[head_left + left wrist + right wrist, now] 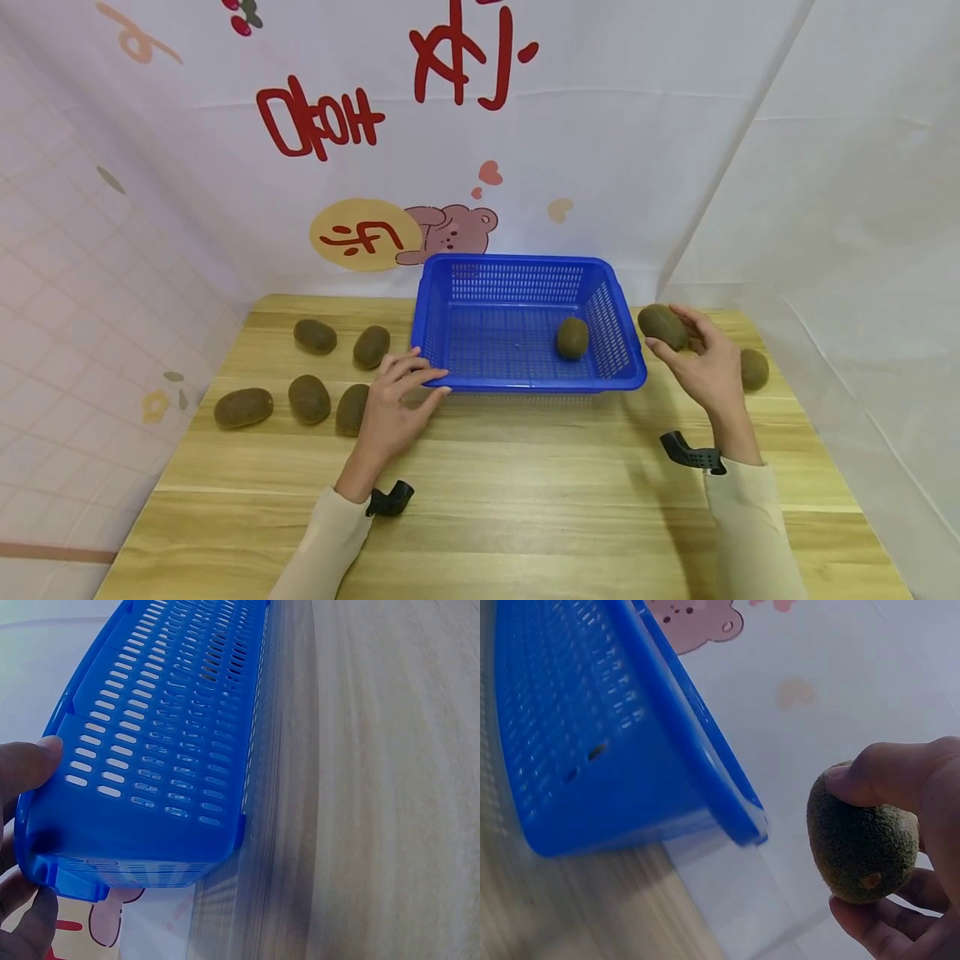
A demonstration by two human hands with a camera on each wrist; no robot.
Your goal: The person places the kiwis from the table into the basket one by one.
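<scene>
Head cam first, going left to right: on the wooden table [525, 500] there's a long kiwi [243, 408] lying on its side, then an upright-ish kiwi [309, 399] near it with a back kiwi [315, 336] farther off, then a half-hidden kiwi [349, 410] partly covered by the left hand [397, 408], plus another far kiwi [371, 347] just beyond that hand. The left hand is gripping the rim of a blue basket [517, 386] around its near left corner, and the left wrist cam shows the thumb on one side and fingers on the other. Basket sits flat on the table, slotted walls, with one kiwi inside [572, 337] toward its right end. Just right of the basket, the right hand [705, 358] has a held kiwi [862, 840] between thumb and fingers; right wrist cam shows it near the rim but not touching. Farthest right, a last kiwi [754, 370] sits on the table, partly behind that hand.
</scene>
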